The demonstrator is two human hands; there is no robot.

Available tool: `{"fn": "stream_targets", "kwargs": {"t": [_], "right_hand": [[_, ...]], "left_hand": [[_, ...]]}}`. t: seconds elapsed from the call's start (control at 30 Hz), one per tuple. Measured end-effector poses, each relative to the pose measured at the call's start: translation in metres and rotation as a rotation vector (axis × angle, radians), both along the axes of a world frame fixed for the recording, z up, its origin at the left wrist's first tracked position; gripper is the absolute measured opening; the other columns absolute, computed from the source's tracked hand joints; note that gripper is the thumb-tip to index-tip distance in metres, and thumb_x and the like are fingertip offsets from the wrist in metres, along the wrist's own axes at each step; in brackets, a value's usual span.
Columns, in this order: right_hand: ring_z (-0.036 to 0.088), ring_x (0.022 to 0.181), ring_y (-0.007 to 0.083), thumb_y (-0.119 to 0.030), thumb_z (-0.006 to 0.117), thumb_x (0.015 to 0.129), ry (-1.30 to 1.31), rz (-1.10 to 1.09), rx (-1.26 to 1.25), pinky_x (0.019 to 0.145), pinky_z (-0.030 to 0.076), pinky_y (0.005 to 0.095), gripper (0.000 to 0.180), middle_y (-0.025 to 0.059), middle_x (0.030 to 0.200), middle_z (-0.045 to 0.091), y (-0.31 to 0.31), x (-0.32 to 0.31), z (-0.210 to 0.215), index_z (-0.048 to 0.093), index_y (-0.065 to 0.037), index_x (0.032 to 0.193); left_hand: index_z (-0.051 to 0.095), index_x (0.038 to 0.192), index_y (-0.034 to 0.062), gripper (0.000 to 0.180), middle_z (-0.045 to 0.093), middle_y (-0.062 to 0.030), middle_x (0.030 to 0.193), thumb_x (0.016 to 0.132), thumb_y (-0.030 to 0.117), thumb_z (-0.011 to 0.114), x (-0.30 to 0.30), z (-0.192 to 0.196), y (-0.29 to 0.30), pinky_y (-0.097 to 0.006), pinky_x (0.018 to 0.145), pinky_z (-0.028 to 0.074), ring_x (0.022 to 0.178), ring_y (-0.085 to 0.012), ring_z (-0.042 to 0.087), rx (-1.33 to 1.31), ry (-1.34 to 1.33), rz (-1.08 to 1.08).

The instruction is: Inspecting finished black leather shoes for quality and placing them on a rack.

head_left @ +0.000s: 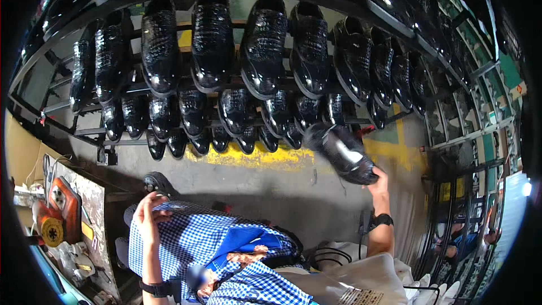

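Note:
My right hand grips a glossy black dress shoe by one end and holds it tilted in front of the rack. The shoe is slightly blurred, and its shiny upper catches a bright reflection. Over my lap, my left hand has its fingers bent around a small bluish piece too unclear to name. Beneath that hand lies blue-and-white checkered cloth. Ahead, rows of black shoes with a textured upper and polished toes sit toe-down on a metal rack.
Another rack stands along the right side. At the left, a worn bench bears an orange-and-yellow tool. Pale sheeting and black cables lie by my right forearm. A yellow stripe marks the grey floor.

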State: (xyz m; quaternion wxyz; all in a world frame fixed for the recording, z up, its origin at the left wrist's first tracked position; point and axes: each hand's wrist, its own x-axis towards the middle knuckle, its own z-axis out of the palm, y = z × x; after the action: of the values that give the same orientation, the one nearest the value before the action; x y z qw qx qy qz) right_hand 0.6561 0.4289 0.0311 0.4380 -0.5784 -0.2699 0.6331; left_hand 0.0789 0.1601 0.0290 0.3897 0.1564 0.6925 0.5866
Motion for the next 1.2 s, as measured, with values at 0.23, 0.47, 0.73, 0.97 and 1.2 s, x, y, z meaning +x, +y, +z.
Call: {"fn": "stream_targets", "kwargs": {"t": [0.23,0.47,0.73,0.97,1.2], "right_hand": [[0.055,0.063,0.0218,-0.035,0.063,0.078,-0.042,-0.511,0.186,0.045,0.044,0.0347,0.030,0.0043,0.087,0.063,0.015,0.051,-0.090,0.061,-0.010,0.095],[0.057,0.086,0.0244,-0.022,0.069,0.075,-0.051,-0.417,0.320,0.066,0.050,0.0349,0.043,0.0093,0.105,0.059,0.134,0.034,-0.135,0.056,-0.006,0.112],[0.049,0.102,0.0237,-0.019,0.053,0.086,-0.100,0.025,-0.159,0.082,0.047,0.0354,0.048,0.0057,0.123,0.042,0.205,0.045,-0.112,0.037,-0.040,0.127],[0.047,0.096,0.0243,-0.039,0.060,0.079,0.134,-0.223,-0.171,0.079,0.044,0.0384,0.042,0.0084,0.110,0.046,0.260,0.115,-0.139,0.043,-0.020,0.113],[0.047,0.092,0.0250,-0.049,0.067,0.074,0.028,-0.153,-0.048,0.082,0.040,0.0401,0.053,0.0132,0.093,0.053,0.281,0.168,-0.160,0.052,-0.004,0.097]], "left_hand": [[0.056,0.112,0.0001,0.040,0.064,-0.0126,0.085,0.093,0.034,0.046,-0.023,0.003,-0.026,-0.023,0.051,0.047,0.052,-0.0117,0.052,0.027,0.128,0.214],[0.053,0.113,-0.0004,0.037,0.065,-0.0166,0.087,0.094,0.030,0.046,-0.045,-0.005,-0.047,-0.023,0.048,0.050,0.055,-0.0163,0.061,0.135,0.112,0.560],[0.054,0.112,0.0007,0.036,0.066,-0.0140,0.085,0.096,0.030,0.041,-0.042,-0.010,-0.079,-0.022,0.049,0.050,0.056,-0.0151,0.062,0.063,0.073,0.765],[0.059,0.105,0.0014,0.031,0.067,-0.0112,0.085,0.095,0.024,0.040,-0.035,-0.020,-0.075,-0.023,0.052,0.047,0.056,-0.0111,0.057,0.042,0.113,0.827],[0.060,0.103,0.0022,0.029,0.067,-0.0094,0.088,0.094,0.024,0.043,-0.030,-0.019,-0.072,-0.020,0.046,0.045,0.051,-0.0090,0.054,0.041,0.087,0.779]]}}
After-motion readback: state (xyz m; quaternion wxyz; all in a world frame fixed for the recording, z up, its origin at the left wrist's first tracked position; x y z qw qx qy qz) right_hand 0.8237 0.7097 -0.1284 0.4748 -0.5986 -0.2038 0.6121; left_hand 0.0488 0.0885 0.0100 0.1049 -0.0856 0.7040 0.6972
